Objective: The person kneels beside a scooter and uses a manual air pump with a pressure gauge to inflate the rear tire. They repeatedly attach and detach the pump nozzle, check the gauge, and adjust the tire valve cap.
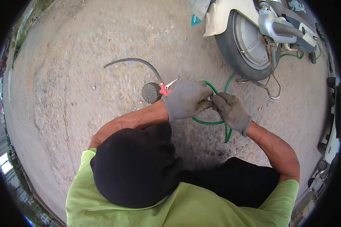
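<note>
My left hand (189, 99), in a grey knit work glove, meets my right hand (233, 112), gloved alike, fingertip to fingertip. Pinched between them is a small metal fitting (209, 98), mostly hidden by the fingers. A thin green air hose (209, 123) loops behind and below both hands. Just left of my left glove is a red tyre inflator (164, 90) with a silver lever (172, 82). Its round black ribbed gauge housing (151, 93) sits beside it, and a black rubber hose (136, 60) curves away to the left. The glove covers the inflator's right end.
At upper right stands a cream scooter (241, 8); its wheel (250, 48) shows a brass valve stem (243, 52). A bent metal stand (272, 90) reaches the rough ground (82, 56). More green hose (292, 56) runs behind the wheel. Parked vehicles (331, 142) line the right rim.
</note>
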{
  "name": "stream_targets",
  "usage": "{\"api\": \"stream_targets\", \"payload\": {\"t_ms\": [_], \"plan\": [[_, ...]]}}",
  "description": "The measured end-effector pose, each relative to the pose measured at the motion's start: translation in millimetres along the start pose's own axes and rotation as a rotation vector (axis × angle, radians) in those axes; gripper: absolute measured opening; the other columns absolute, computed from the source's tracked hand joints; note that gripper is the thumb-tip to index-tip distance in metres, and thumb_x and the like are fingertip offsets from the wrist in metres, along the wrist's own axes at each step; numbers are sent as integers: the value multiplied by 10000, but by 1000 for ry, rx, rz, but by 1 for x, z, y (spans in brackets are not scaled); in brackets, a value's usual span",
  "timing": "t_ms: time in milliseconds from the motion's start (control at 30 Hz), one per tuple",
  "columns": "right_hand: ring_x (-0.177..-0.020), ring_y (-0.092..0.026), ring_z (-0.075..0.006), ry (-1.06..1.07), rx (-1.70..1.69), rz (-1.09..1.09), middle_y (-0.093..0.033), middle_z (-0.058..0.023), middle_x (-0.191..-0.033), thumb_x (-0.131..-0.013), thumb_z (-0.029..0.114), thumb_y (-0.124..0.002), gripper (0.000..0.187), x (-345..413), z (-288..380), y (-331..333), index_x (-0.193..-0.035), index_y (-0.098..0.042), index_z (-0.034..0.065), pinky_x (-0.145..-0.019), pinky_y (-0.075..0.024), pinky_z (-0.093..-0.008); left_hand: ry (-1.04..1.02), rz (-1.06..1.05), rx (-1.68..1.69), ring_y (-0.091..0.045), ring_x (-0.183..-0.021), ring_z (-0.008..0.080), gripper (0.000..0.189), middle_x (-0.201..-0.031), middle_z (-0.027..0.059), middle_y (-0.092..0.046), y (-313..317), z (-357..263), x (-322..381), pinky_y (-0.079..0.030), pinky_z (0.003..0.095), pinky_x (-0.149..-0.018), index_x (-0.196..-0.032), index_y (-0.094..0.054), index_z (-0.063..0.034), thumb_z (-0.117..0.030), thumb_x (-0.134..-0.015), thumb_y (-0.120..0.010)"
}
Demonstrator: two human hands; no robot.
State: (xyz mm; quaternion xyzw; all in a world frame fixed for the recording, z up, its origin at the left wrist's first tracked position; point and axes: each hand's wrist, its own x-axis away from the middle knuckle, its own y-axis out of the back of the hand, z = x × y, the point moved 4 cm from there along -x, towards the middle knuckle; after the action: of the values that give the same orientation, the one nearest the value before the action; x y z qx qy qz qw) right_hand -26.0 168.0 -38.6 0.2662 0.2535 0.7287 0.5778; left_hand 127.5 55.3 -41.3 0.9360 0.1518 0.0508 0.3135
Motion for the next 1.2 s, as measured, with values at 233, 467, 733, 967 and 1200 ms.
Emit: {"api": "stream_targets", "payload": {"t_ms": [233, 467, 733, 967, 1200], "plan": [[-898, -707, -417, 94, 169, 104, -700, -172, -995, -1146, 314, -489, 349, 10, 9, 9, -1166, -709, 43, -863, -576, -507, 13, 133, 139, -711, -993, 382, 327, -1048, 180, -723, -13, 10, 7, -567, 470, -863, -1200, -750, -29, -162, -902, -779], [-1056, -725, -428, -291, 79, 256, -754, -264, -1056, -1085, 534, -564, 543, 7, 0, -2, -1106, -714, 13, -927, -559, -511, -34, 130, 147, -701, -1087, 394, 334, -1131, 191, -742, -23, 12, 12, -560, 482, -934, -1209, -762, -28, -161, -903, -780], [-903, -735, -432, -353, -22, 250, -746, -227, -970, -1057, 413, -637, 413, 14, 2, 1, -996, -755, 22, -814, -569, -525, 380, -412, 701, -730, -1181, 231, 278, -1215, 135, -788, 15, 87, 73, -578, 379, -1017, -1275, -758, 16, -124, -1038, -719], [-869, -731, -421, -261, 53, 244, -739, -193, -933, -1022, 336, -663, 318, 27, -1, -8, -963, -757, 38, -795, -568, -525, 921, -392, 688, -719, -916, 115, 449, -1025, 74, -797, -5, 162, 120, -575, 283, -802, -1223, -757, 3, -410, -1050, -735], [-899, -728, -422, -221, 62, 336, -733, -195, -958, -1040, 323, -657, 287, 32, 5, -10, -1022, -739, 48, -806, -575, -527, 884, -233, 517, -670, -870, 116, 441, -959, 53, -770, -17, 175, 89, -532, 295, -791, -1120, -802, 22, -403, -1015, -758]]}}
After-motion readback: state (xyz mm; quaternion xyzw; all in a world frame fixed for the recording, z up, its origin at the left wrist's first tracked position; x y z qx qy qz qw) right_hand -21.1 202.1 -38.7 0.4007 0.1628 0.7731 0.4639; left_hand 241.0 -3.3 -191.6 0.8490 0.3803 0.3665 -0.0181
